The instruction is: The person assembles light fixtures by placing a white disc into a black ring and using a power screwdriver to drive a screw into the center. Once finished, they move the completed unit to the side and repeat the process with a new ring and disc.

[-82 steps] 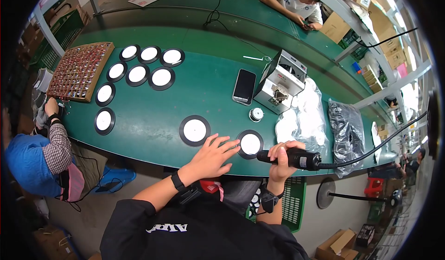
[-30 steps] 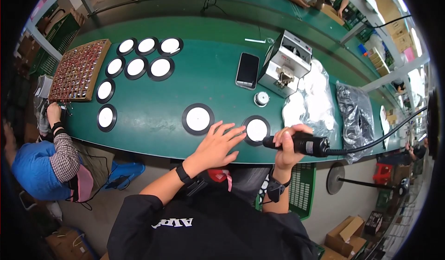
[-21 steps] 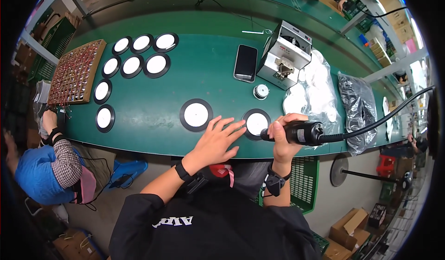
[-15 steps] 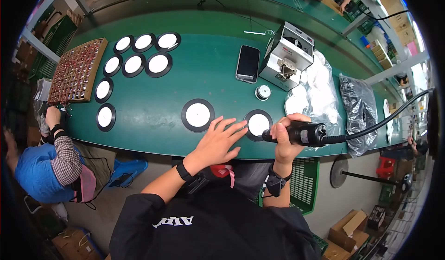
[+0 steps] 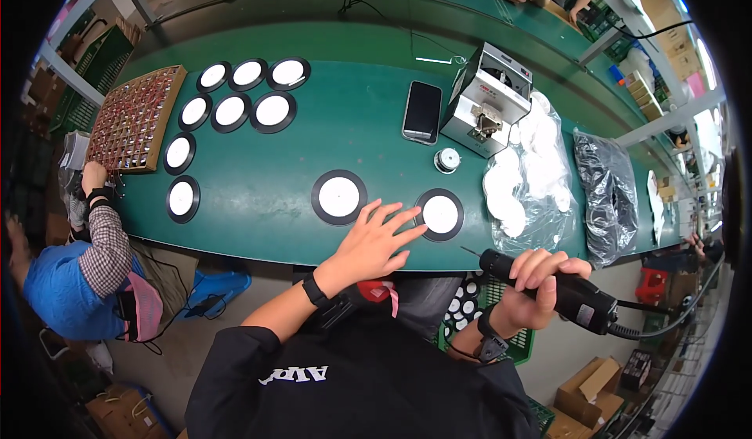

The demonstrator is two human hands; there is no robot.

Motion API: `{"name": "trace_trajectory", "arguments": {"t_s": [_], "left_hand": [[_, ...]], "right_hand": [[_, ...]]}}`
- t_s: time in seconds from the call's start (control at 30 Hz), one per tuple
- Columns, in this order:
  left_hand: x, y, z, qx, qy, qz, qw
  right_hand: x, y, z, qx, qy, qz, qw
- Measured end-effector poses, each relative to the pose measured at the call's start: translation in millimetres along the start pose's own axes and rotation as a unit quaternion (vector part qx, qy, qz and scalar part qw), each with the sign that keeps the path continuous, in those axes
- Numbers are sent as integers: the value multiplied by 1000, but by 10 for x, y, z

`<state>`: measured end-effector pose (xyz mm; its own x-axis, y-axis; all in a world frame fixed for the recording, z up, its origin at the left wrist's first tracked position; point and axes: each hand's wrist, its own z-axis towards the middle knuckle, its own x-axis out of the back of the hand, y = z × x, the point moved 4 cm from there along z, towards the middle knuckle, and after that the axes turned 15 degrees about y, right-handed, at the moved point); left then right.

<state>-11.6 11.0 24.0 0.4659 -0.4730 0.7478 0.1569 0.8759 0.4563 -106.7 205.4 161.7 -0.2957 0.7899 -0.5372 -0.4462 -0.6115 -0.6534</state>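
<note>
My right hand [image 5: 536, 292] grips a black corded electric screwdriver [image 5: 586, 303] beyond the table's front edge. Its thin bit points left, apart from any disc. With fingers spread, my left hand [image 5: 376, 239] rests low over the green table, its fingertips at the left rim of a white disc with a black border [image 5: 439, 214]. Whether they press on it I cannot tell. A second black-bordered disc [image 5: 339, 197] lies just beyond that hand. Past the right-hand disc stands a small round metal part [image 5: 446, 160].
A metal-cased machine [image 5: 489, 102] stands behind a phone [image 5: 422, 112] and bagged white discs [image 5: 513, 192]. A black plastic bag [image 5: 607, 192] lies farther right. Several bordered discs [image 5: 230, 111] sit at left, beside a tray of wired parts [image 5: 133, 122]. A co-worker [image 5: 78, 282] works there. A green crate [image 5: 517, 348] stands below.
My right hand has drawn the screwdriver off the right-hand disc, moving right and toward me. My left hand has stayed nearly in place. The co-worker's hand has shifted slightly toward the tray.
</note>
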Motion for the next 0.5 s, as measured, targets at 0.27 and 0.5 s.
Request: {"name": "trace_trajectory", "arguments": {"t_s": [0.27, 0.5], "left_hand": [[-373, 524, -12, -154, -48, -72, 984], [16, -27, -72, -42, 0, -54, 998]], "right_hand": [[-59, -5, -167, -38, -23, -2, 999], [39, -105, -91, -27, -1, -16, 1000]]}}
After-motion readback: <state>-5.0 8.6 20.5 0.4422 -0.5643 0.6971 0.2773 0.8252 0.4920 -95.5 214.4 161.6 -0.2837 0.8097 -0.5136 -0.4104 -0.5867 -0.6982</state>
